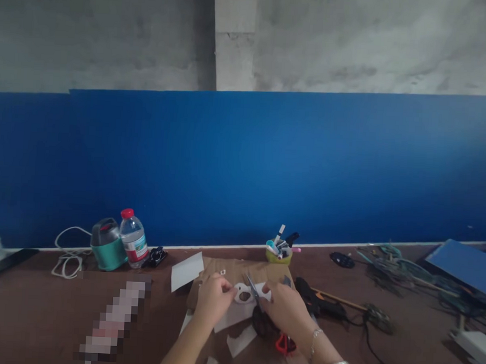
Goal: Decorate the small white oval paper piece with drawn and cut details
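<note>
My left hand pinches the left edge of a small white paper cutout with a dark round hole in it. The fingers of my right hand are closed on the white paper at the right side. Scissors with dark handles appear between my hands, blades pointing away from me; their loops show no fingers inside. Below lie white paper scraps and a red-handled tool. A sheet of brown cardboard is under the work.
A yellow-green pen cup stands behind the cardboard. On the left are a water bottle, a teal container and a white sheet. To the right lie a black glue gun, tangled wires and a blue board.
</note>
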`<state>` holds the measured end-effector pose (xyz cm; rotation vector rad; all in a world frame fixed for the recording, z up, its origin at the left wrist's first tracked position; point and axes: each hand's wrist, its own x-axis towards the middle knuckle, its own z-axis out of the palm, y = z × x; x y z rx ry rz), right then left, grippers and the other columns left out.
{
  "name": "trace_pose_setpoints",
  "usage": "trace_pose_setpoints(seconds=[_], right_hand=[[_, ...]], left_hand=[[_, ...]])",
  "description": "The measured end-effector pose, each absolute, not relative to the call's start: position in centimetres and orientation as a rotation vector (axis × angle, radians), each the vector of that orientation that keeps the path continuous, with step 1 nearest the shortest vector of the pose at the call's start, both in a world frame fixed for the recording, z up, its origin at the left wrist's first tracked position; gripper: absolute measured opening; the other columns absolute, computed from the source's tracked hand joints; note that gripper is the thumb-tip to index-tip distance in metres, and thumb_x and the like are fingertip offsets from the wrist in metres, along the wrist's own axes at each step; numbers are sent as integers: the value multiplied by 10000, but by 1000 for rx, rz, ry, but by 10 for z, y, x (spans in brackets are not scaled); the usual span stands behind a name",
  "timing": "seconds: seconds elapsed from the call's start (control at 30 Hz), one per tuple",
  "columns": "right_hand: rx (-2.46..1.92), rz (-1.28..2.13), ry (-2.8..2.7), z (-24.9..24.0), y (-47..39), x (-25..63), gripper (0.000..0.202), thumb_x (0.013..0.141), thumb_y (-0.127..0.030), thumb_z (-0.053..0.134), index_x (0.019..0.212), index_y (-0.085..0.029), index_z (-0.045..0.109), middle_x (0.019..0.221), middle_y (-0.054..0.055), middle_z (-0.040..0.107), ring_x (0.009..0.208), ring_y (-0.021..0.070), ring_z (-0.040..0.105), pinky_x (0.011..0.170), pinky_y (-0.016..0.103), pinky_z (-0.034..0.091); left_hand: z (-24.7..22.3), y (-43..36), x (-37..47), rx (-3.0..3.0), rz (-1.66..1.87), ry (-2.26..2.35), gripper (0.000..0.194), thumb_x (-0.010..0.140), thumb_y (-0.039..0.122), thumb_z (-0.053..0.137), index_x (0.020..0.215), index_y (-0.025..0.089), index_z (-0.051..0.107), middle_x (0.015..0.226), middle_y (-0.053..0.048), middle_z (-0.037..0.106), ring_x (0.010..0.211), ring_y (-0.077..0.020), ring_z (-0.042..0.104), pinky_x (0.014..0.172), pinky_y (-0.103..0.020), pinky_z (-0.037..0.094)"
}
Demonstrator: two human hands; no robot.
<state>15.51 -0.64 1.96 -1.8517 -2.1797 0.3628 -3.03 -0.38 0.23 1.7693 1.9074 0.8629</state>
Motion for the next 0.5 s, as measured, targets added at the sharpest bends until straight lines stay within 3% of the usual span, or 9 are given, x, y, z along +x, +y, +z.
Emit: trace_pose_setpoints(seconds=[0.33,0.5], right_hand=[[-1878,274,-2254,20,-11,151,238,763,-239,476,900,-154,652,877,137,714,861,270,653,684,293,403],[-1876,240,-2276,20,-11,152,237,765,-217,472,911,-156,649,873,127,717,852,263,658,688,291,401]], left_hand=[[9,-8,-32,1824,827,1917,180,702,202,563,544,208,649,747,-30,671,753,-189,597,699,-261,372],[7,-6,-34,1891,901,2033,143,718,257,561,585,204,566,691,-30,624,793,-214,561,702,-278,361]])
